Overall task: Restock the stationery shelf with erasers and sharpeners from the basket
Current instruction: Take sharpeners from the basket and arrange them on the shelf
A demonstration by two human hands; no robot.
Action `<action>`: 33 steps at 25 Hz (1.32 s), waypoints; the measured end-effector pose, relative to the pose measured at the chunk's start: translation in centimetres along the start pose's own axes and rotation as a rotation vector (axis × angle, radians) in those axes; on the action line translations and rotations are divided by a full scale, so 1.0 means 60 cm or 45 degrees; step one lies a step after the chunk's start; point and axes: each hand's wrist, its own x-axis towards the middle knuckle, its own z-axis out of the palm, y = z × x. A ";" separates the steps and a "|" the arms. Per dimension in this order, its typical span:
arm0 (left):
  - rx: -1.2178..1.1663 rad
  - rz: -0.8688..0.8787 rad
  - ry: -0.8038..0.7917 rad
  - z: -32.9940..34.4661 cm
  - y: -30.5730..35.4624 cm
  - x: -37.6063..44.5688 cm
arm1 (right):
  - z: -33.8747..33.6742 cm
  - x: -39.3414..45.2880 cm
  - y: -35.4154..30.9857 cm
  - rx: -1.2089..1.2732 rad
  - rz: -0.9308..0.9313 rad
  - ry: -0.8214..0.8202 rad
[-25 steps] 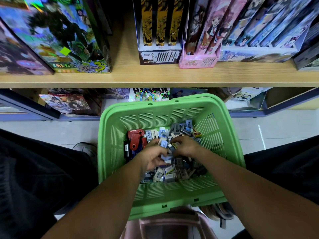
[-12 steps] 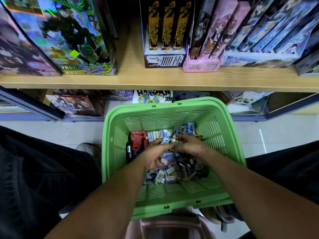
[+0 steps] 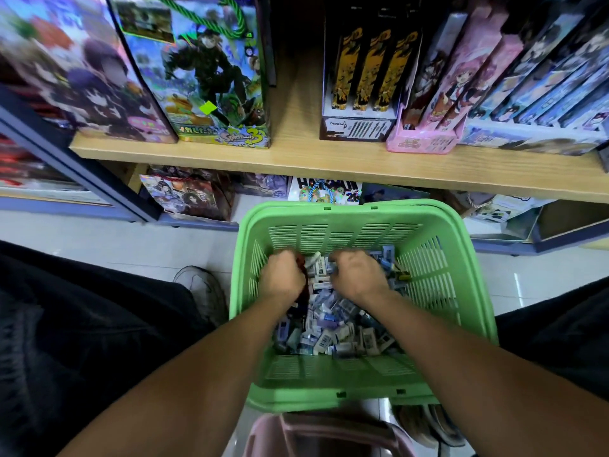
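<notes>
A green slotted basket point(image 3: 468, 245) stands on the floor in front of me and holds a heap of several small wrapped erasers point(image 3: 333, 331). Both hands reach into its far end, backs up, fingers curled down into the heap. My left hand point(image 3: 284, 275) closes over a red sharpener point(image 3: 304, 285), of which only a dark red strip shows beside the palm. My right hand point(image 3: 358, 275) grips a clump of erasers; its fingertips are buried. Just beyond the basket runs the wooden shelf point(image 3: 296, 156).
Tall illustrated boxes point(image 3: 204, 70) stand on the shelf's left, with black point(image 3: 359, 127) and pink point(image 3: 425, 140) display boxes on its right and a bare strip between. More boxed goods sit on the lower shelf. A pink plastic object point(image 3: 329, 437) lies under the basket's near edge. A shoe point(image 3: 201, 285) is left of the basket.
Both hands moved from the middle of the heap to the basket's far end and spread apart. The left hand now covers the red sharpeners. The view shifted closer to the shelf.
</notes>
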 end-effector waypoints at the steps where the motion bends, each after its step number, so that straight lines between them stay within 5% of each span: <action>1: 0.015 0.001 0.065 -0.005 -0.007 -0.004 | 0.008 0.009 -0.016 0.194 0.016 -0.065; 5: -0.023 -0.154 -0.036 0.007 -0.017 -0.020 | 0.040 0.049 -0.067 0.624 0.106 -0.229; 12: -0.009 -0.229 -0.216 0.048 -0.035 -0.006 | 0.073 0.069 -0.083 0.560 0.093 -0.366; 19: -0.268 -0.239 0.020 0.081 -0.040 -0.022 | 0.106 0.068 -0.071 0.833 0.125 -0.383; 25: 0.008 -0.179 -0.011 0.069 -0.032 -0.005 | 0.103 0.068 -0.075 0.664 0.244 -0.428; 33: 0.112 -0.213 -0.358 0.058 -0.024 0.020 | 0.096 0.044 -0.056 1.103 0.388 -0.501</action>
